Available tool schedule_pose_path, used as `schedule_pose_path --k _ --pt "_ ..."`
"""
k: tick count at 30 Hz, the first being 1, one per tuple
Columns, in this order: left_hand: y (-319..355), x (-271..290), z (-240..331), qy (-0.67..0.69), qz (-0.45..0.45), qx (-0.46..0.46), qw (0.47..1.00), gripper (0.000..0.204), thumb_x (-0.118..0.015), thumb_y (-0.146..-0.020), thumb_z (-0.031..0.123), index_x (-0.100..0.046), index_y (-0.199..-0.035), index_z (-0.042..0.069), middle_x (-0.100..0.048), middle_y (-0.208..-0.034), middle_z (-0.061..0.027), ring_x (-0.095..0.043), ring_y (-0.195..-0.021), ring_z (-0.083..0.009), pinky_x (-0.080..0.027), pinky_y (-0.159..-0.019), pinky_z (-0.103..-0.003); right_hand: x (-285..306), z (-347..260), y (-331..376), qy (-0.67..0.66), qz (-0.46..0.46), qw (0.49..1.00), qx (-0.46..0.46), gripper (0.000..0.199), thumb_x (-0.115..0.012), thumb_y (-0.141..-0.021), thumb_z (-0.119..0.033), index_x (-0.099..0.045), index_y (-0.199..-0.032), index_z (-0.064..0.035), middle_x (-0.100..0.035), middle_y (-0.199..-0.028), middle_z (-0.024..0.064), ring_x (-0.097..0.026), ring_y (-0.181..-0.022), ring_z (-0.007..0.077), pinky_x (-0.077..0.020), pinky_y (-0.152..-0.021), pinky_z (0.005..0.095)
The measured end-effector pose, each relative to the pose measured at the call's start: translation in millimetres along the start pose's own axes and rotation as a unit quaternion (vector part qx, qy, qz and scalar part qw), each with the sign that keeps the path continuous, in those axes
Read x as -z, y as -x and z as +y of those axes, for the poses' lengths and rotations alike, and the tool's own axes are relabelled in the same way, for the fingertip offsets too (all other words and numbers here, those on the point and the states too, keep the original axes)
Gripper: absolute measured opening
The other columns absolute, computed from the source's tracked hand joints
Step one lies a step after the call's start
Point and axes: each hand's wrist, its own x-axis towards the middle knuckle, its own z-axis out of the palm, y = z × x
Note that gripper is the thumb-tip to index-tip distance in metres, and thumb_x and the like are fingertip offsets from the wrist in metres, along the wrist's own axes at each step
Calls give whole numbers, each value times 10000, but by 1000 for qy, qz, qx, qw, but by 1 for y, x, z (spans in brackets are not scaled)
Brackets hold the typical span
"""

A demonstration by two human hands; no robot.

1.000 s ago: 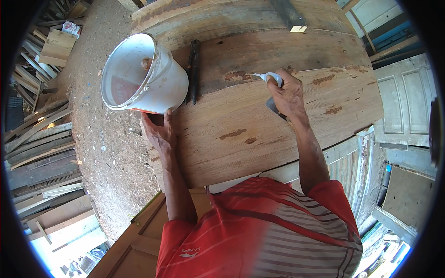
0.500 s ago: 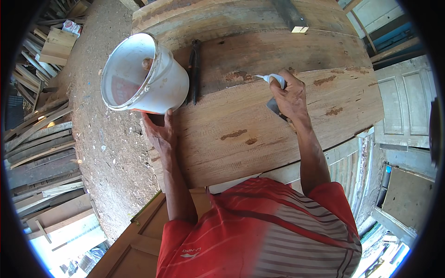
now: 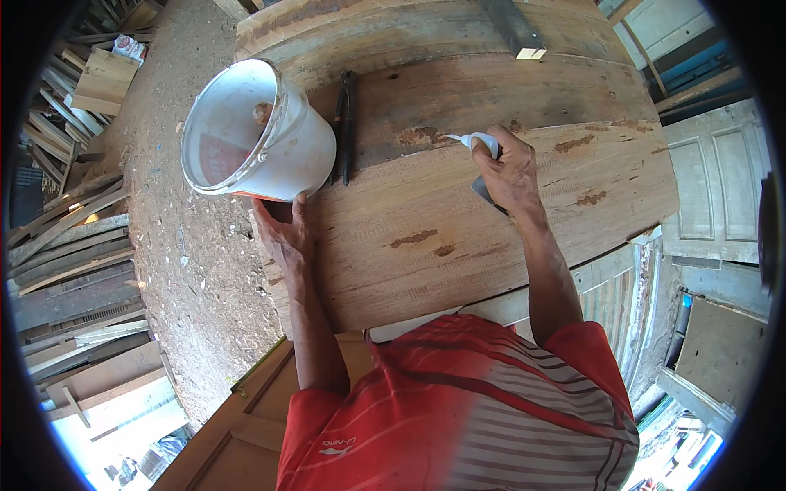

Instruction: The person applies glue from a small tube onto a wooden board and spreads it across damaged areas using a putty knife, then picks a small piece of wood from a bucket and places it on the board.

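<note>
A white plastic bucket [image 3: 309, 146] stands tilted at the left of the wooden tabletop [image 3: 368, 270], its mouth facing up and left. My left hand [image 3: 286, 233] grips its lower near side, thumb against the wall and fingers partly hidden beneath. In my right hand [image 3: 514, 170] is a small white glue bottle [image 3: 485, 144], its thin nozzle pointing left, close over a brown filled patch [image 3: 422, 135] at a board seam. Below the same hand shows a flat dark blade [image 3: 485, 190], like a scraper's; its handle is hidden by the hand.
Black-handled pincers [image 3: 344, 131] lie just right of the bucket. A dark wood block [image 3: 516, 33] rests at the far side. More brown patches [image 3: 413, 239] dot the boards. Scrap timber [image 3: 74, 245] is piled left across the dirt floor; a panelled door [image 3: 716, 180] stands at right.
My right hand has shifted very slightly left with the glue bottle, its nozzle still over the patch. The left hand and bucket look nearly unchanged.
</note>
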Motion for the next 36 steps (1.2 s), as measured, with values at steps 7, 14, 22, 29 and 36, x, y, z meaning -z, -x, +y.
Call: schedule_pose_path --k 7,14,22,29,36 --pt "0 0 -3 -3 4 -8 1000 985 -819 -870 494 -362 -1551 -53 -564 -1402 -304 -547 -1320 -450 -442 -1100 -517 1 -1 2 -11 6 1000 4 214 -705 -927 -191 -624 -890 4 -687 -794 168 -681 -695 265 -539 -661 403" --pt "-1 0 2 -11 6 -9 1000 985 -814 -875 493 -359 -1550 -61 -544 -1437 -311 -526 -1352 -450 -427 -1122 -513 1 0 3 -14 7 1000 4 234 -709 -941 -206 -622 -888 5 -675 -767 163 -660 -669 242 -536 -641 399" --pt "-1 0 2 -19 6 -10 1000 984 -816 -874 477 -358 -1544 -79 -528 -1455 -321 -512 -1369 -454 -413 -1141 -510 0 -4 6 -26 -1 1000 -6 228 -711 -943 -208 -629 -903 1 -668 -738 158 -652 -631 227 -529 -606 392" --pt "0 1 1 -10 -4 -1 1000 988 -815 -875 479 -350 -1550 -73 -527 -1453 -324 -512 -1369 -454 -413 -1140 -510 -1 -1 8 -25 21 999 -1 205 -715 -931 -191 -634 -897 -5 -663 -724 158 -648 -617 220 -525 -595 386" --pt "-1 0 0 -19 -1 -4 1000 985 -813 -879 477 -350 -1546 -83 -532 -1441 -323 -514 -1361 -457 -414 -1138 -516 -4 -2 7 -23 9 1000 16 203 -712 -936 -187 -642 -904 2 -681 -753 172 -662 -650 258 -531 -629 395"
